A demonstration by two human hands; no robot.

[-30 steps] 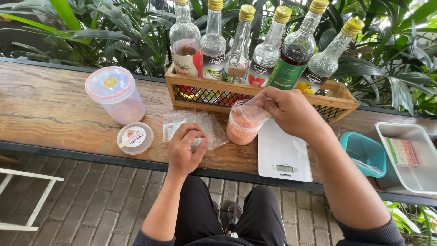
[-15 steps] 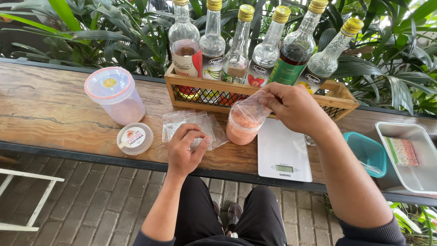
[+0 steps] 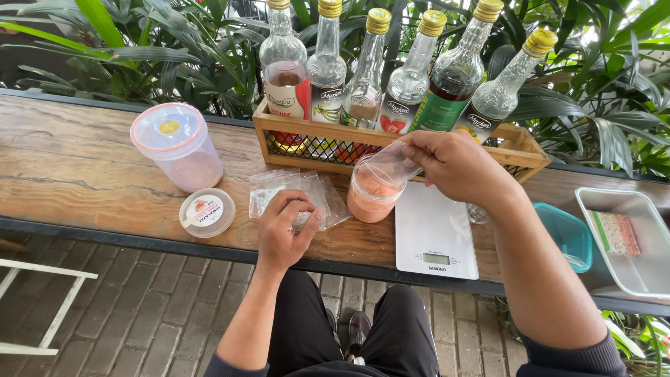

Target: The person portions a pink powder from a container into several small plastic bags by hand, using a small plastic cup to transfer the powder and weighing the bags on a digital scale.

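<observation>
A: Pink powder: where is it kept?
B: In a clear bag on the worktop, its top pinched by the right hand.
A: And the small empty bags?
B: One is pinched by the left hand; none is filled yet, and nothing has been set on the scale.

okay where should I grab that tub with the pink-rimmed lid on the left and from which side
Grip the tub around its clear wall just under the lid, coming from the front edge of the table. It stands upright and apart from the small round lid; the flat top gives fingers no hold.
</observation>
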